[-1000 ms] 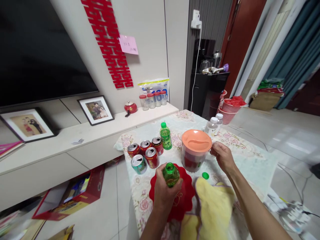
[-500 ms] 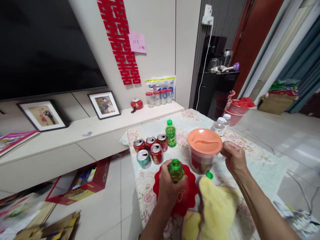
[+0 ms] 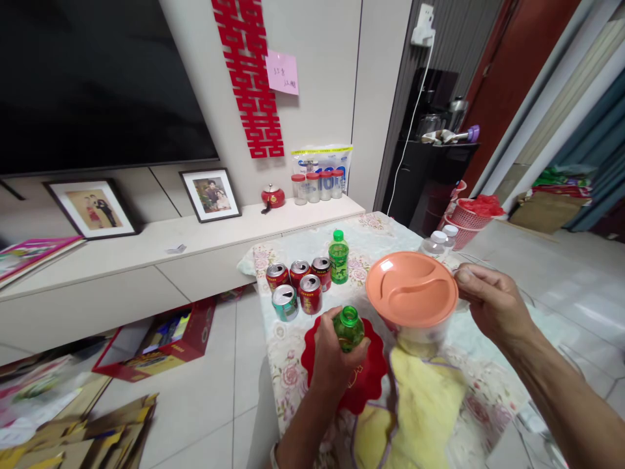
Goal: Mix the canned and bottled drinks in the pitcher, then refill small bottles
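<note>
My left hand is wrapped round an uncapped green bottle over a red scalloped mat. At the right, my right hand grips the edge of a clear pitcher with an orange lid, which looks lifted and tilted toward me. The pitcher's lower part is blurred; it overlaps the top of a yellow cloth. Beyond my left hand stands a capped green bottle, beside several red cans and one teal can.
Two clear bottles with white caps stand behind the pitcher on the flowered tablecloth. Along the wall, a white cabinet holds picture frames, a red pot and several lidded jars.
My right hand has raised the pitcher and brought it closer and slightly right, tilting its lid toward me. The green cap beside it is now hidden. My left hand still holds the bottle.
</note>
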Tool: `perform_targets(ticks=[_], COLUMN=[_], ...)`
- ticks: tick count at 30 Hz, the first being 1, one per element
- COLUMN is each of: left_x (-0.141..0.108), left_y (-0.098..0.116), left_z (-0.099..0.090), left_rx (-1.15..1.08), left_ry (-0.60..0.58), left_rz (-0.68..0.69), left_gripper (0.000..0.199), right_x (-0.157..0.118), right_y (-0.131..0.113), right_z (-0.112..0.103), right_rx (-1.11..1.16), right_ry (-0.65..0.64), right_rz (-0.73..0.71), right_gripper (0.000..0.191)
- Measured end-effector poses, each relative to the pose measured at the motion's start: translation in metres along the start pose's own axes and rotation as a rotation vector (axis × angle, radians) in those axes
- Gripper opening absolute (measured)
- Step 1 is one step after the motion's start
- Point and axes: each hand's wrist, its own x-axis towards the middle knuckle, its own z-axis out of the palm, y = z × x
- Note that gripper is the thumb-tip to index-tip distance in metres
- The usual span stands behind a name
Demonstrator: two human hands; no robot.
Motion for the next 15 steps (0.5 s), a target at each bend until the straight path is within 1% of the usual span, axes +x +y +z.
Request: perform_targets(ticks=[7,11,15], left_x=[-0.001,-0.001,-0.001], left_y=[-0.001,0.0,0.002], left_z=[0.0,0.0,-0.001], left_rx=[-0.024,-0.003,0.001], left_ry=[-0.011,0.021,0.028], left_rz=[0.017,0.037,0.028], left_gripper=[0.058,0.058,0.057], right_x=[-0.003,-0.002,-0.002], right_y=[-0.014,-0.016,-0.016], right_z=[0.002,0.004,0.007], right_rx=[-0.116,-0.178,-0.185], right_ry=[-0.066,-0.103,-0.097], right_rz=[0.008,0.0,-0.037], right_gripper=[0.054,0.056,0.054])
